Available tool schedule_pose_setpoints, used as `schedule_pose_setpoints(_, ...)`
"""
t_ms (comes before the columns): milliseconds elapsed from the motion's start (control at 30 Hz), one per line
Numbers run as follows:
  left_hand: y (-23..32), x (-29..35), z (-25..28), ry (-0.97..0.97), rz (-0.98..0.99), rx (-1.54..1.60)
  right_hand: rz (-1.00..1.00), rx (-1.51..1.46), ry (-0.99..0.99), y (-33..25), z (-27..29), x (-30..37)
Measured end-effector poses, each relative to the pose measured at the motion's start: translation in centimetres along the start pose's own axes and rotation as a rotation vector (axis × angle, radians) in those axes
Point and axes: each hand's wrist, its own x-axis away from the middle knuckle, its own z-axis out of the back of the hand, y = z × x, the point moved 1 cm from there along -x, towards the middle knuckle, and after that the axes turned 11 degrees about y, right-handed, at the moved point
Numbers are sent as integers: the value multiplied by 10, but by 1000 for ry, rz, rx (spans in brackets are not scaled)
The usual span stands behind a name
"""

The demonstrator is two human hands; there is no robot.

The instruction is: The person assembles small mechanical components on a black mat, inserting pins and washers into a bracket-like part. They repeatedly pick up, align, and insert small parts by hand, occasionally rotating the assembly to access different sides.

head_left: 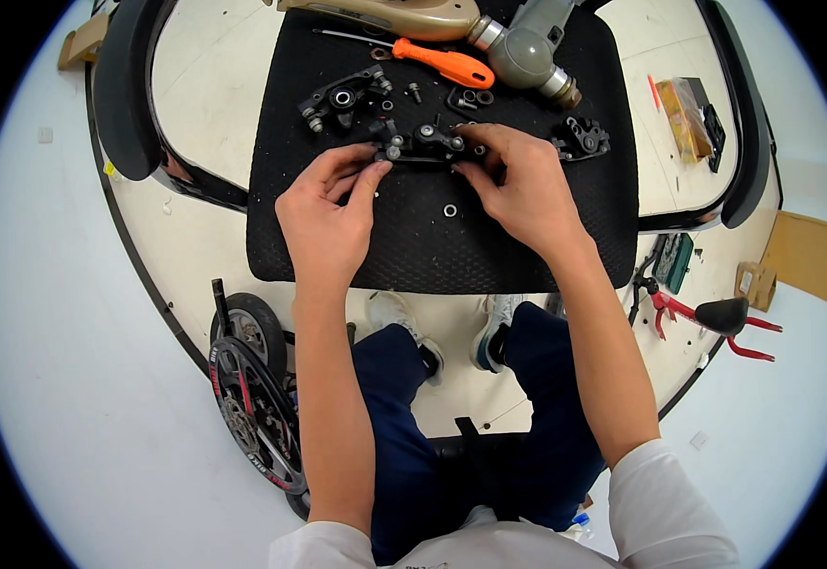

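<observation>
Between my two hands is a black bicycle disc brake caliper (426, 138), low over the black mesh seat (413, 248). My left hand (330, 201) pinches its left end with thumb and fingers. At the other end, the thumb and forefinger of my right hand (530, 186) are closed on it. A second black caliper (342, 98) lies to the upper left, and a third caliper (583, 139) sits beyond my right hand. A loose nut (449, 211) rests on the mesh between my wrists. A small bolt (414, 92) lies behind the held caliper.
An orange-handled screwdriver (446, 64) and a tan and grey tool-like body (522, 59) lie along the seat's far side. Curved armrests (131, 90) flank the seat. A wheel with chainring (252, 412) stands at lower left; a red bicycle frame part (674, 305) is on the right.
</observation>
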Motion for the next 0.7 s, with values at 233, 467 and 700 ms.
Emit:
schedule_pose_setpoints(233, 2, -5, 5, 29, 97, 177, -204, -203, -132, -8, 10, -6)
schedule_pose_setpoints(467, 3, -4, 5, 8, 265, 240, -389, -372, -255, -3, 11, -7)
schedule_pose_setpoints(700, 3, -4, 6, -27, 267, 178, -462, -415, -294, 5, 6, -3)
